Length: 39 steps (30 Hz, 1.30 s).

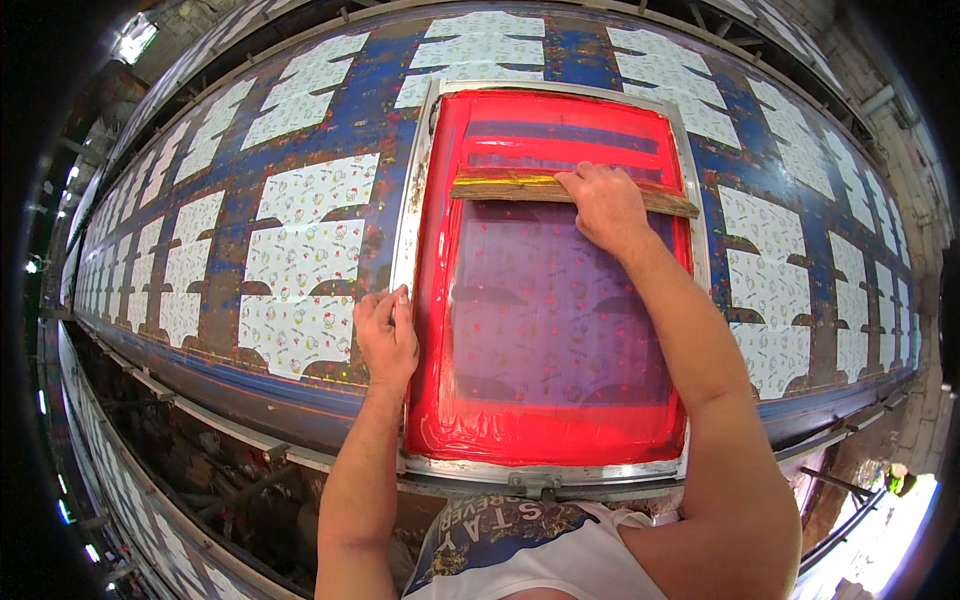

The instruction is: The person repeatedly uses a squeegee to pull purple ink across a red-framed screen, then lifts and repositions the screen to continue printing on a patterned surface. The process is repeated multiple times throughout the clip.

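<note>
A screen printing frame [399,255] with light metal rails lies on the long table in front of me. Red ink [540,428] borders its mesh [560,330], and through the mesh a patterned fabric piece shows purplish. Across the upper part of the mesh stands a wooden squeegee [510,185], its long bar tilting slightly down to the right. My right hand [608,208] grips that bar right of its middle, fingers closed over the top edge. Halfway down the left rail, my left hand [385,340] holds the frame, with its fingers bent at the rail's edge.
White patterned fabric pieces [305,260] lie in rows on the blue and brown stained table [215,375], on both sides of the frame. A metal rail [235,440] runs along the near table edge. Another table with fabric [130,490] stands at lower left.
</note>
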Available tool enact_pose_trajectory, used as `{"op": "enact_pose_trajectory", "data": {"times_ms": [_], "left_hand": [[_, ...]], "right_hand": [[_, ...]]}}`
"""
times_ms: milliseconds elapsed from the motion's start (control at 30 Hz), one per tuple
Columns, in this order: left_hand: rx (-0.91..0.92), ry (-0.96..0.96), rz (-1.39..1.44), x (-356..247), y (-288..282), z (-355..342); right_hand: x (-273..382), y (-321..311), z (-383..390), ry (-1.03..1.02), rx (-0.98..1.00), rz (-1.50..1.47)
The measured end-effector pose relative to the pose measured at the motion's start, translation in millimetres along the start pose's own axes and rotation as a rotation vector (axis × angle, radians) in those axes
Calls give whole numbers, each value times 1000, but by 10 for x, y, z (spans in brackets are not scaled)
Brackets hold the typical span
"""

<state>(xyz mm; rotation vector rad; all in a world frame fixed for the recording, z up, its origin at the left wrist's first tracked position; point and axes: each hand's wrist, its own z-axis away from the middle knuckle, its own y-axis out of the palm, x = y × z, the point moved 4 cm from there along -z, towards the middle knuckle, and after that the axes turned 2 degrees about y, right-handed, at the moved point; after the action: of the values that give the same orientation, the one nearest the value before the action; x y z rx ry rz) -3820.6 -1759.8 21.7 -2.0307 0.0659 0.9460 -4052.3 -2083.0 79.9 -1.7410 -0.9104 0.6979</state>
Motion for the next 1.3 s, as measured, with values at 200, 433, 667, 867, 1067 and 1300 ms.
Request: {"op": "enact_pose_trajectory", "data": {"times_ms": [200,433,667,867,1067,1300], "left_hand": [[-16,3,-32,-27,-11,-10],[-27,8,-26,-32,-6,-13],[-40,9,-41,-36,0,-32],[-27,11,-58,-45,-14,-35],[-89,136,-85,3,-22,-9],[-93,88,56,236,49,29]], "right_hand": [[-375,-119,-549,107,149,-77],[-563,57,-914,136,232,-67],[-623,10,-1049,169,365,-95],[-358,-199,-764,169,449,-89],[271,-568,69,146,505,-84],[1200,-1020,1225,109,513,-113]]}}
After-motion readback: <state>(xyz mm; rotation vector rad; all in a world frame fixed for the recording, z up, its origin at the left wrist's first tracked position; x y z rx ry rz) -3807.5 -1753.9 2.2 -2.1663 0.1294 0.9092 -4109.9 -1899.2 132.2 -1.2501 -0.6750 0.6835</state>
